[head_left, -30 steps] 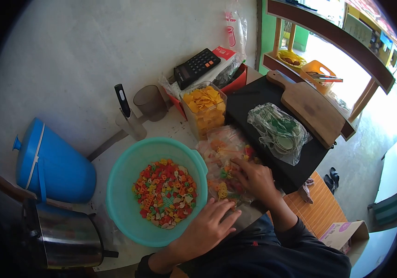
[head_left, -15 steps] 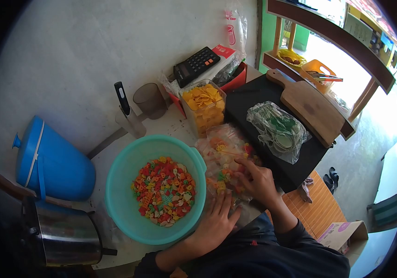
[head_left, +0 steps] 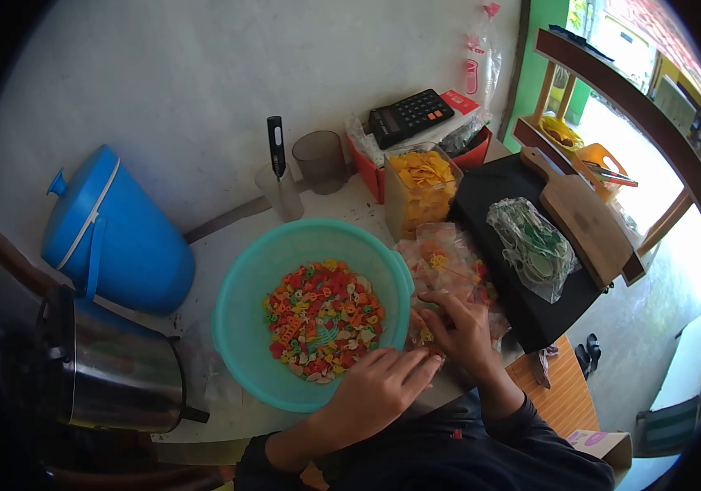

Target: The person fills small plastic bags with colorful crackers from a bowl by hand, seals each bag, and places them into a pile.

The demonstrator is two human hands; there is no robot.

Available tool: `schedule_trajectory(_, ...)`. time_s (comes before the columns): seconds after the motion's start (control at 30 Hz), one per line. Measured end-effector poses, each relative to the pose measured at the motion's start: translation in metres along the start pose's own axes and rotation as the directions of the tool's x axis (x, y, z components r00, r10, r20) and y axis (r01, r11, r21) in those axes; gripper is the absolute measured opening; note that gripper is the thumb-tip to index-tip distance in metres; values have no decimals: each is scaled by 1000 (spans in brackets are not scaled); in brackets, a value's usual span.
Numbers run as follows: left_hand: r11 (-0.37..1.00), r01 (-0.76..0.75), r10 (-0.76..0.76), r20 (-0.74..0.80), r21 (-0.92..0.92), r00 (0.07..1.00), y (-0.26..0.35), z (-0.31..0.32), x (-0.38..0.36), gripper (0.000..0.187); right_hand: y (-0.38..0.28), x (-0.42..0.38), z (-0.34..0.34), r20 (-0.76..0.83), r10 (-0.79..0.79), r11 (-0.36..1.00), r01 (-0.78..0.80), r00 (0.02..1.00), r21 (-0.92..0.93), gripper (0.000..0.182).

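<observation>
My left hand point(head_left: 379, 391) reaches over the near right rim of a turquoise basin point(head_left: 233, 360), its fingers bent and pressed together at a small clear plastic bag of colourful snacks point(head_left: 426, 335). On the bag's far side my right hand point(head_left: 463, 334) is curled, thumb and fingers pinching the plastic. The fingers partly hide this bag. Several more filled clear bags point(head_left: 457, 260) lie in a pile just beyond my hands. Loose red, orange, yellow, green and white shaped snacks point(head_left: 326, 315) cover the basin's bottom.
A clear container of yellow chips point(head_left: 422, 192) stands behind the bags. A black case point(head_left: 481, 192) bears a wooden cutting board point(head_left: 583, 217) and a wrapped bundle point(head_left: 534, 245). Left are a blue cooler point(head_left: 133, 237) and a metal pot point(head_left: 125, 364). A calculator point(head_left: 410, 117) lies at the back.
The camera view has shifted, so the scene sits farther right. My left hand, spread flat before, has drawn its fingers together at the bag, and my two hands are closer.
</observation>
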State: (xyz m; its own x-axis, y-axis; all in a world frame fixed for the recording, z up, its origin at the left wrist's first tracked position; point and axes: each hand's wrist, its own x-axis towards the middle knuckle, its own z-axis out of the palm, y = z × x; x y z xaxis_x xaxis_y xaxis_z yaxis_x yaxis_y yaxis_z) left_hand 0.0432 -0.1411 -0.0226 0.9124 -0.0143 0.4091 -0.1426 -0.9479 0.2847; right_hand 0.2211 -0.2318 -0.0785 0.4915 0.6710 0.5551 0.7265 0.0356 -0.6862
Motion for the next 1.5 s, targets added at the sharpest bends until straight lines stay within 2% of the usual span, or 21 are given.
schedule_trajectory(0.27, 978, 206, -203, -131, 10, 970, -13, -26, -47, 34, -42, 23, 14, 122, -112, 993, 114, 986, -9, 21)
schedule_trajectory(0.37, 948, 308, -318, -227, -79, 921, -14, -27, -71, 29, -53, 25, 31, 168, -203, 979, 203, 965, 16, 19)
schedule_trajectory(0.5, 923, 366, -371, -517, -117, 771, -12, -22, -107, 21, -71, 31, 53, 259, -300, 954, 289, 918, 78, 16)
schedule_trajectory(0.67, 831, 543, -446, -732, -124, 515, -14, -26, -159, 17, -103, 30, 81, 269, -518, 851, 458, 812, 258, 24)
schedule_trajectory(0.8, 689, 702, -565, -742, -182, 362, -20, -31, -201, 13, -130, 9, 100, 340, -658, 751, 553, 672, 361, 42)
schedule_trajectory(0.87, 619, 746, -618, -740, -247, 268, -25, -31, -218, 11, -141, -7, 113, 392, -706, 707, 547, 590, 449, 48)
schedule_trajectory(1.0, 527, 797, -684, -703, -294, 193, -40, -24, -248, 15, -151, -46, 158, 424, -768, 635, 483, 480, 603, 56)
schedule_trajectory(1.1, 508, 803, -697, -697, -310, 172, -52, -10, -264, 18, -144, -64, 197, 487, -738, 674, 491, 467, 551, 53)
schedule_trajectory(1.2, 510, 790, -710, -685, -340, 163, -55, -1, -271, 22, -132, -69, 230, 617, -673, 721, 545, 408, 427, 48)
schedule_trajectory(1.27, 509, 783, -721, -674, -357, 162, -56, 0, -273, 24, -135, -64, 245, 654, -602, 769, 554, 458, 319, 45)
schedule_trajectory(1.37, 523, 829, -666, -702, -198, 252, -64, 3, -277, 31, -143, -54, 261, 651, -509, 803, 584, 564, 122, 42)
schedule_trajectory(1.4, 499, 826, -700, -684, -263, 205, -63, 2, -274, 33, -145, -53, 265, 636, -482, 805, 591, 603, 50, 42)
schedule_trajectory(1.47, 438, 810, -765, -635, -390, 108, -59, 1, -271, 37, -140, -53, 273, 661, -454, 829, 555, 598, 68, 39)
schedule_trajectory(1.5, 438, 817, -761, -638, -376, 114, -60, 2, -273, 39, -135, -53, 273, 674, -433, 842, 535, 598, 67, 37)
